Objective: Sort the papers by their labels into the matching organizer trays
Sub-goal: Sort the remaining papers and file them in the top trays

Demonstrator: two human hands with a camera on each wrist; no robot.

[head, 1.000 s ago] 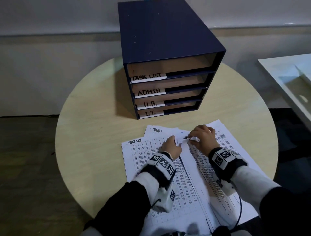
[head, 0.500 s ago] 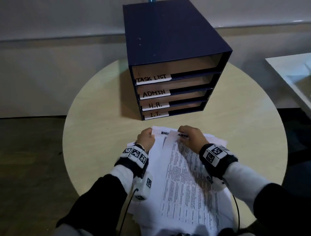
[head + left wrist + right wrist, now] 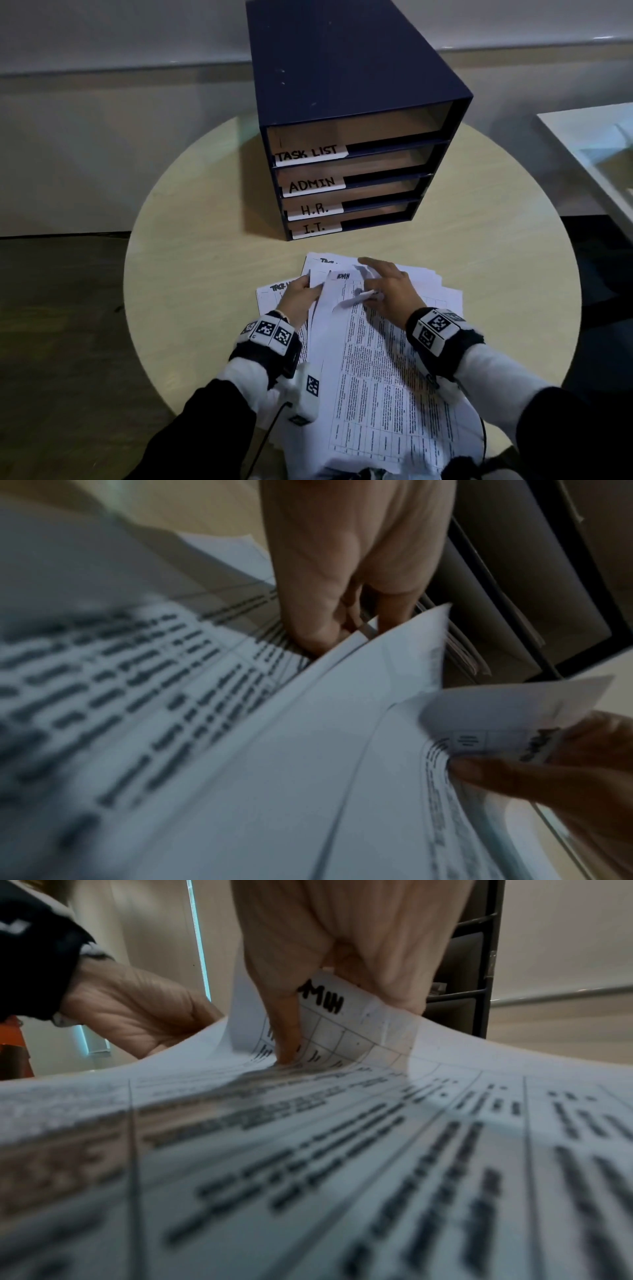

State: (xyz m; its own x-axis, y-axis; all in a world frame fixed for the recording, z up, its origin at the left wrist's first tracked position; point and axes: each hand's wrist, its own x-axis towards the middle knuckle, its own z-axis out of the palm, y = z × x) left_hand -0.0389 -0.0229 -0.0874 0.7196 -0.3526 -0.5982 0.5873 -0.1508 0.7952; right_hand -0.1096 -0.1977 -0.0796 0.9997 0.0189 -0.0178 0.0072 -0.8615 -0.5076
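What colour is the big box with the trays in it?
Dark navy blue; the organizer shows best in the head view, with white handwritten labels on its trays.

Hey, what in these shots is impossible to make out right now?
- Printed text on the papers: too small in head view, blurred in both wrist views.
- Left hand fingertips: behind lifted sheets in head view.
- Organizer tray contents: head view shows only their shadowed fronts.
- Table near edge: covered by arms.
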